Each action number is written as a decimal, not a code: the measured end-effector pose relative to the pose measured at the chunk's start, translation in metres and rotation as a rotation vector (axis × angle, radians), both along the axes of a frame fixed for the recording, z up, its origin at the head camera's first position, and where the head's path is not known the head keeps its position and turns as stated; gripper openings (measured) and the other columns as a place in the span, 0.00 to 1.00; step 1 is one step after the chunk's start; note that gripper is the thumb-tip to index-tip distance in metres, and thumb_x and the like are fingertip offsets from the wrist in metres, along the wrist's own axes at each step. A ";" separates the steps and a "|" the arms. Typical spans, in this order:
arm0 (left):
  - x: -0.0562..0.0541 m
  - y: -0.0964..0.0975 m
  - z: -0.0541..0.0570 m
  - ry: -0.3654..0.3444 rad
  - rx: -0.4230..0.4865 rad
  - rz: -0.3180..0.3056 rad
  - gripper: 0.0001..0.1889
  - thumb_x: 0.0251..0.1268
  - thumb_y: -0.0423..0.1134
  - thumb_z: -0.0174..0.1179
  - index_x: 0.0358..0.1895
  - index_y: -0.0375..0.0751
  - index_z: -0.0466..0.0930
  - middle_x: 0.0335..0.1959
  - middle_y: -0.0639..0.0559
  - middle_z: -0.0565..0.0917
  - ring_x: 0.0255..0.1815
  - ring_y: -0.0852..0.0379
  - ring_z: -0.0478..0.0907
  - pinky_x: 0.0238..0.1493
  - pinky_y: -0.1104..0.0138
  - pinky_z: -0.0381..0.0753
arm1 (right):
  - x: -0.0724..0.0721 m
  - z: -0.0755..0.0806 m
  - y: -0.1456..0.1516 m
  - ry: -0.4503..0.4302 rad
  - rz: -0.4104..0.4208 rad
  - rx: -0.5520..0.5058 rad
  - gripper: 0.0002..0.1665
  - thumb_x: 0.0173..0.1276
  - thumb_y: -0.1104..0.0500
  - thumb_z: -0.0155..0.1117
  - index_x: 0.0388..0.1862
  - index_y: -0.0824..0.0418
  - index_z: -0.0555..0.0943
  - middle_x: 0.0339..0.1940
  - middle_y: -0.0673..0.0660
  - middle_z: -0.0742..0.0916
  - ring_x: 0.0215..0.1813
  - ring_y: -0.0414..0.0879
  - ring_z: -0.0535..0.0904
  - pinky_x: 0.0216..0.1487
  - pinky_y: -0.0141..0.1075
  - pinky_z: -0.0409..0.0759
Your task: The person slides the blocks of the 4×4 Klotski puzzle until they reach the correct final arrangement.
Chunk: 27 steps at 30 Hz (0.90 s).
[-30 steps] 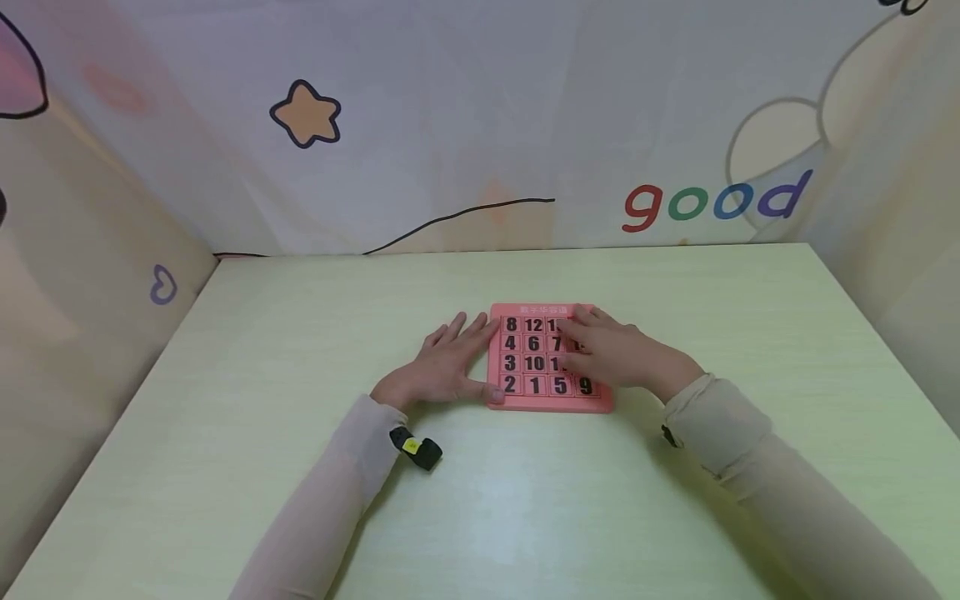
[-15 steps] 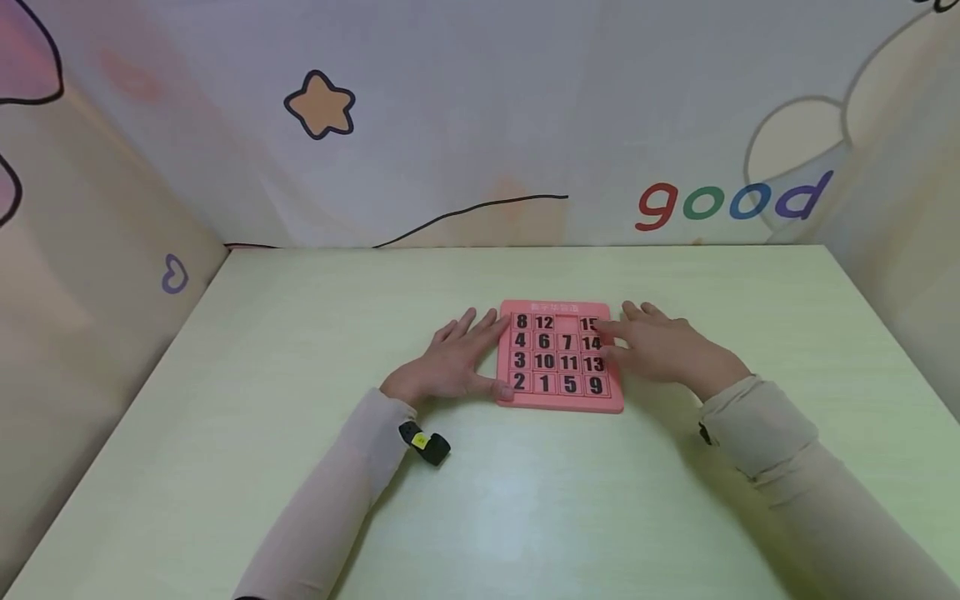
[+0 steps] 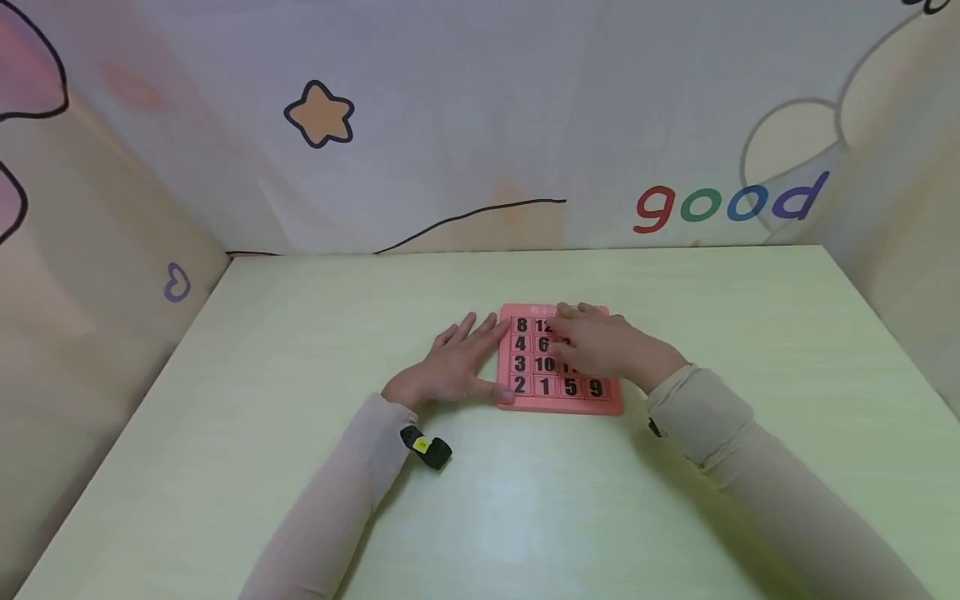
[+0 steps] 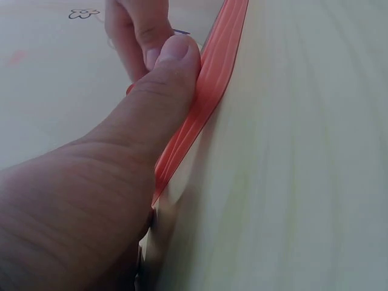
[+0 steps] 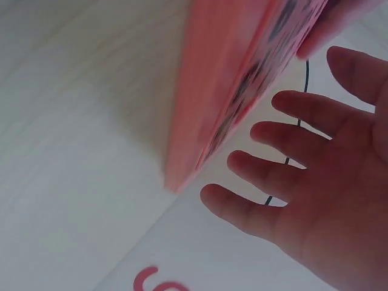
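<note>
A pink sliding number puzzle (image 3: 561, 405) with black-numbered square tiles lies flat on the table. At its left side my left hand (image 3: 453, 367) is spread, the thumb on the near left corner and the index fingertip at the left edge higher up. The left wrist view has that thumb (image 4: 176, 66) pressed to the pink frame (image 4: 209, 91). My right hand (image 3: 600, 346) is over the upper right of the puzzle and hides several tiles. Its fingers (image 5: 260, 173) look straight and slightly parted in the right wrist view, beside the puzzle (image 5: 212, 91).
The pale green table (image 3: 465, 517) extends on all sides of the puzzle. Behind it stands a printed backdrop (image 3: 465, 108) with a star and the word "good". A side panel (image 3: 90, 333) borders the table on the left. A black strap (image 3: 426, 447) is at the left wrist.
My right hand moved off to the puzzle's right edge, baring a gap in the top row between 12 and 15, then came back left over the tiles. The left hand kept its place.
</note>
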State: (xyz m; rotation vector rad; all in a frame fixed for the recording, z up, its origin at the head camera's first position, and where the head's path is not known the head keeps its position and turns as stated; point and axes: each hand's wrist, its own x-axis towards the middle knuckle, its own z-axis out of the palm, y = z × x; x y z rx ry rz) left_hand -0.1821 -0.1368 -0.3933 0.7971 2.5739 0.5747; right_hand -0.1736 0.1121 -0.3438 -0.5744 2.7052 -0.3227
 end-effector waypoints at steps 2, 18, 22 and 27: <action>0.000 0.002 0.000 0.002 -0.001 -0.010 0.58 0.58 0.71 0.62 0.84 0.57 0.38 0.84 0.55 0.38 0.82 0.51 0.24 0.78 0.53 0.29 | -0.001 -0.002 -0.006 -0.016 0.025 -0.013 0.35 0.81 0.49 0.50 0.79 0.63 0.62 0.81 0.66 0.59 0.79 0.69 0.48 0.71 0.70 0.51; -0.002 0.007 0.005 0.000 0.003 -0.014 0.58 0.58 0.70 0.64 0.84 0.54 0.39 0.84 0.52 0.38 0.82 0.49 0.25 0.77 0.52 0.28 | 0.011 0.004 0.027 -0.024 -0.095 0.060 0.33 0.80 0.51 0.51 0.79 0.62 0.64 0.80 0.73 0.56 0.79 0.73 0.44 0.68 0.75 0.47; 0.000 0.003 0.002 0.001 0.006 -0.008 0.58 0.57 0.71 0.63 0.84 0.55 0.39 0.84 0.52 0.39 0.82 0.49 0.25 0.78 0.51 0.29 | 0.007 0.003 0.009 -0.016 -0.042 0.049 0.31 0.80 0.54 0.49 0.79 0.60 0.64 0.80 0.69 0.59 0.79 0.70 0.46 0.69 0.75 0.47; 0.001 0.001 0.001 0.012 0.020 -0.015 0.58 0.57 0.72 0.63 0.84 0.54 0.40 0.84 0.51 0.40 0.82 0.48 0.26 0.78 0.52 0.29 | 0.002 -0.001 -0.018 -0.017 0.059 0.027 0.32 0.82 0.52 0.46 0.81 0.57 0.61 0.82 0.64 0.57 0.81 0.66 0.46 0.71 0.71 0.47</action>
